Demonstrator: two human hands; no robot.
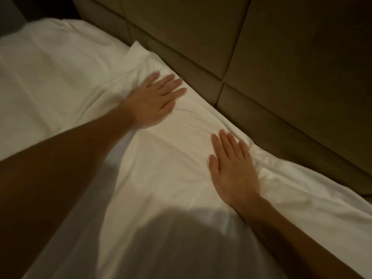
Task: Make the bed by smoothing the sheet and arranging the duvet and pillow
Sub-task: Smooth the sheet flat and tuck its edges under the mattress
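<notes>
At the far left a bulky mass of white bedding (50, 63) is seen on the bed, softly folded; whether it is duvet or pillow cannot be told. A bare forearm is stretched from the lower left across it, and the left hand (153, 101) is laid palm down on a white cover (171, 158) that runs slantwise along the foot of the headboard. Its fingers (171, 85) are held straight and slightly spread, pressed flat on the cloth, with nothing gripped. Just beyond them a pointed corner (136, 45) of the cover is raised against the headboard.

The cover is plain white and mostly smooth in the middle between the hands, where only faint ripples are seen. A dark shadow (181, 238) is cast over its near part.

Further right the right hand (231, 168) is likewise laid flat on the cover, its fingers (227, 143) straight and close together, holding nothing. Beside and beyond this hand the cloth is bunched into tight creases (273, 168) near the headboard.

The padded beige headboard (281, 57), divided by seams into panels, fills the upper right.
</notes>
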